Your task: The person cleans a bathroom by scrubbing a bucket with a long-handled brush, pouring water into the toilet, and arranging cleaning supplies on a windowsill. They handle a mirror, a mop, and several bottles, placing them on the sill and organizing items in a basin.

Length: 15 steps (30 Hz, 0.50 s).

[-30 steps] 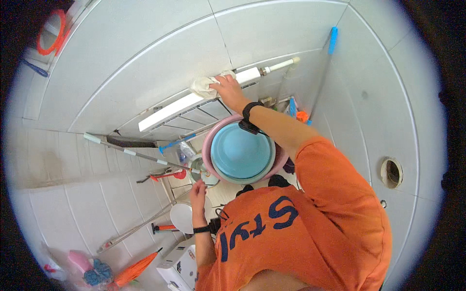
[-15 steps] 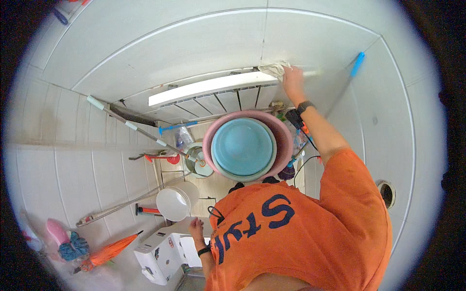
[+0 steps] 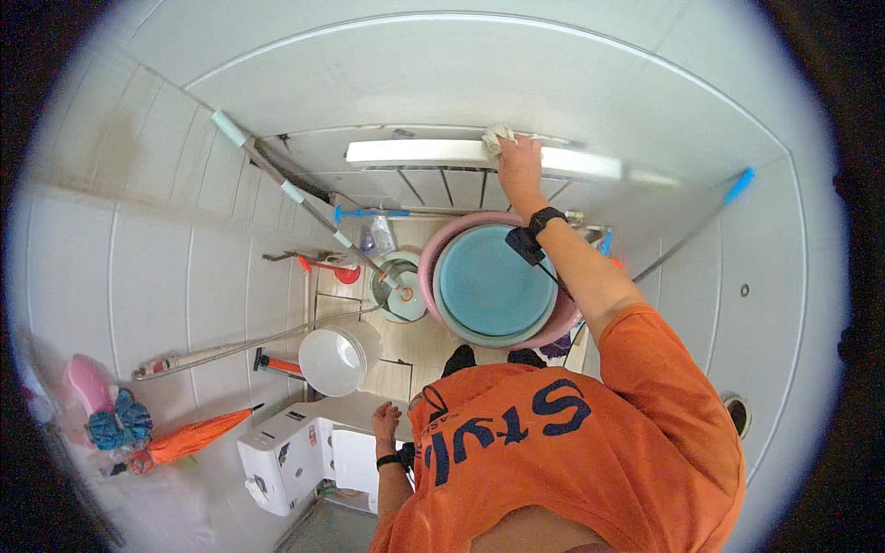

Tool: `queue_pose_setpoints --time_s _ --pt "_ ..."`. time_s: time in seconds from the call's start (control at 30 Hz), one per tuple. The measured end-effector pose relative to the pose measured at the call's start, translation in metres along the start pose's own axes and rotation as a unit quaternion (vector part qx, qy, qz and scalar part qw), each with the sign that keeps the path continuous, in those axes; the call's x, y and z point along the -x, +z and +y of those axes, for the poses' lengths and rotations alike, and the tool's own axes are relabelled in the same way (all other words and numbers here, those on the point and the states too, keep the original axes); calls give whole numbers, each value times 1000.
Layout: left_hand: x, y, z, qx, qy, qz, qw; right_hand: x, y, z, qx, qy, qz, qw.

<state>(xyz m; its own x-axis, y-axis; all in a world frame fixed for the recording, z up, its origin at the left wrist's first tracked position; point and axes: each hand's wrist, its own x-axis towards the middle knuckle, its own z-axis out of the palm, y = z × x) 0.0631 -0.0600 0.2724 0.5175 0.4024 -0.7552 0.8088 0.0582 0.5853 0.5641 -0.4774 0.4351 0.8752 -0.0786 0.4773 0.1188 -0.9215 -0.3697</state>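
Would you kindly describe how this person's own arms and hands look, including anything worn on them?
The right hand and left hand are both bare, without gloves. The right arm has a short orange sleeve, and at its wrist a black strap with a small black box and a dark cable. The left wrist also wears a black band.

Your right arm [image 3: 590, 276] reaches past the right side of the blue tub [image 3: 493, 286], your right hand [image 3: 523, 173] gripping beyond it. Your left hand [image 3: 385, 421] hangs loosely, nearer you than the tub.
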Motion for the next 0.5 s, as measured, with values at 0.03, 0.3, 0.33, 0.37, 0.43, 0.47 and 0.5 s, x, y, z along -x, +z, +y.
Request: queue_pose_setpoints --time_s 0.03,0.3,0.33,0.37,0.43,0.47,0.5 --pt "-1 1 8 34 2 -1 999 -4 9 -14 -2 -15 -12 1000" --pt "-4 -23 -43 42 -67 17 997 -35 99 -131 -39 -84 -38 995" --pt "-2 -27 -58 50 -97 25 994 -35 108 -144 -59 -115 -24 991" --pt "3 -31 -73 64 -137 36 988 -38 119 -159 -65 -126 -38 989" --pt "13 -40 -96 17 38 -29 999 -46 139 -190 -74 -150 -54 984" --pt "14 -43 -103 1 4 -27 1000 -47 147 -205 -74 -156 -54 984" --pt "16 -45 -107 51 27 -29 998 -52 156 -221 -83 -190 -86 975"
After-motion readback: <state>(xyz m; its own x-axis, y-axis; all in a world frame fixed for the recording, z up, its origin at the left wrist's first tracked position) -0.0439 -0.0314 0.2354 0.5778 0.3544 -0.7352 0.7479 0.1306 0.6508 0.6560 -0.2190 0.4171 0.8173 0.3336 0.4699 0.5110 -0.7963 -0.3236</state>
